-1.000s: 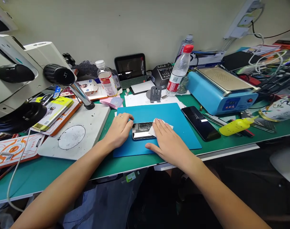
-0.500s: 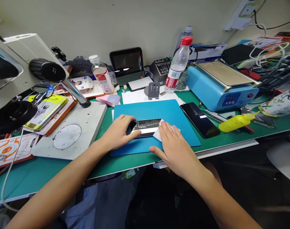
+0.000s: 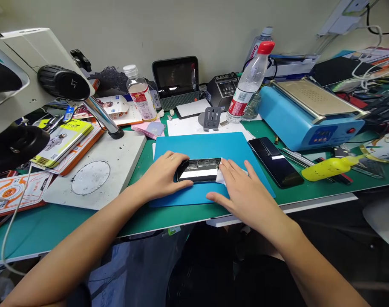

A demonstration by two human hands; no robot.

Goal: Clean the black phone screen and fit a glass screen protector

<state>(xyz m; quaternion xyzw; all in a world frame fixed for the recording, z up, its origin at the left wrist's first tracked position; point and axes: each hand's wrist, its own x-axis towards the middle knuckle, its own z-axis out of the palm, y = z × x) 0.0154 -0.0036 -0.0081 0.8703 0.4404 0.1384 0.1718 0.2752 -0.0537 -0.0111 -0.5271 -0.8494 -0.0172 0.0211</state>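
A smartphone [image 3: 199, 170] lies face up on a blue mat [image 3: 210, 143], its glossy black screen reflecting light. My left hand [image 3: 162, 177] grips its left end, with the thumb along the near edge and the fingers at the far edge. At the right end, my right hand [image 3: 242, 185] presses a folded white tissue [image 3: 220, 177] under its extended fingers. That hand's thumb stands apart above the mat. Most of the tissue is hidden beneath the fingers.
A second black phone [image 3: 275, 164] lies right of the mat, near a yellow squeeze bottle [image 3: 328, 168] and a blue heating-plate machine [image 3: 309, 117]. Behind stand a phone stand [image 3: 211, 118] and a red-capped bottle [image 3: 245, 89]. A microscope base [image 3: 95, 179] is at left.
My right hand and the tissue have shifted slightly toward the phone's right end, uncovering a bit more screen. My left hand keeps its grip. The camera view has moved a little.
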